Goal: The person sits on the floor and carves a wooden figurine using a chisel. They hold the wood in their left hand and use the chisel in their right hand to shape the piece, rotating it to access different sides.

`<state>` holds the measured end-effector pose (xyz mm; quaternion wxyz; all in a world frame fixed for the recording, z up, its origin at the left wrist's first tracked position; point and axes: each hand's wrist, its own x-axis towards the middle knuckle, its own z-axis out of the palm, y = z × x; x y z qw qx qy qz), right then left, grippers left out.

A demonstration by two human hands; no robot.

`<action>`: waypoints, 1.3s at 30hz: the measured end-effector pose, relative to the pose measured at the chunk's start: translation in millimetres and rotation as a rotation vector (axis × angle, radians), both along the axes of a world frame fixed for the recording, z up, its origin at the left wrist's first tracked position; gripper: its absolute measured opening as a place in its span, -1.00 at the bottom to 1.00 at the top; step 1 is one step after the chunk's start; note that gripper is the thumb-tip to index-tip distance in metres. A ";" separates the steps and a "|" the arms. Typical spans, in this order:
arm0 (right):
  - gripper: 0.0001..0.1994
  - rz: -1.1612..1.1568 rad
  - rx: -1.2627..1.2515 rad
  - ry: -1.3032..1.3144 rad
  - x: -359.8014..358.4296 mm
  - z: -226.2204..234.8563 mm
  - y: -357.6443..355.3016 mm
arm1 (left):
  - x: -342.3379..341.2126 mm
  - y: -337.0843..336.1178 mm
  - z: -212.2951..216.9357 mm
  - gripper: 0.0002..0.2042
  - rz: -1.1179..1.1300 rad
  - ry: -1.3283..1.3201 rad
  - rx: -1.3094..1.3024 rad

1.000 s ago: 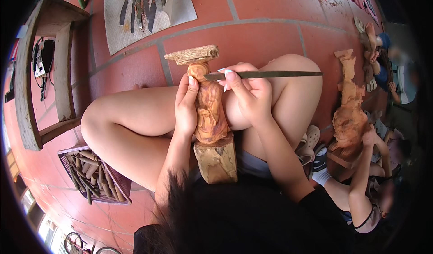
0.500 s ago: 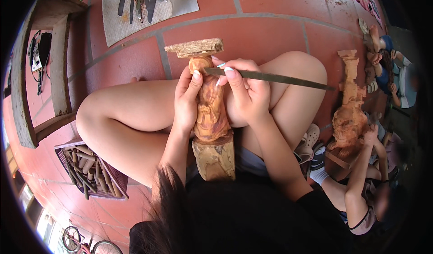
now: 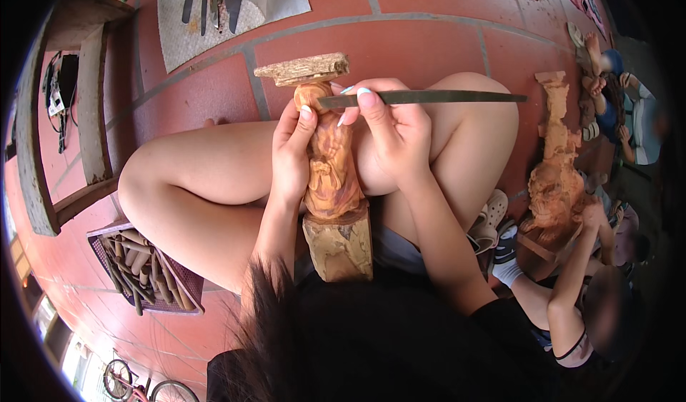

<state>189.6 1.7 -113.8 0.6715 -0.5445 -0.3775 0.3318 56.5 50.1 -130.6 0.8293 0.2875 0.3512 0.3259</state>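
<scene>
Across carving (image 3: 332, 170), file (image 3: 429, 97) crosswise, rightward.

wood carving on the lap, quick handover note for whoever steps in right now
Left hand: wrapped around the left side of the wood carving, steadying it.
Right hand: grips a long flat metal file, held level, its tip at the carving's upper part just under the rough wooden top block.
Carving lies between the bare knees, its uncarved base toward the body.
Done: the figure's middle section is already shaped in relief.
Left: top block and base are rough wood.
Nearby: tray of wooden-handled tools on the tile floor at the left; another person works a larger carving at the right.
</scene>
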 end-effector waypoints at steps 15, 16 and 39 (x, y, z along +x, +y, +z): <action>-0.87 -0.078 0.034 -0.028 -2.0 2.2 0.6 | -0.5 1.1 -3.0 -0.64 -0.005 0.008 0.045; -0.87 -0.036 0.036 -0.058 -2.3 0.8 0.5 | -0.2 0.4 -2.0 -0.64 -0.002 0.002 0.052; -0.85 -0.070 0.011 -0.033 -0.8 0.6 -1.3 | 0.1 1.3 -3.4 -0.64 -0.017 0.035 0.079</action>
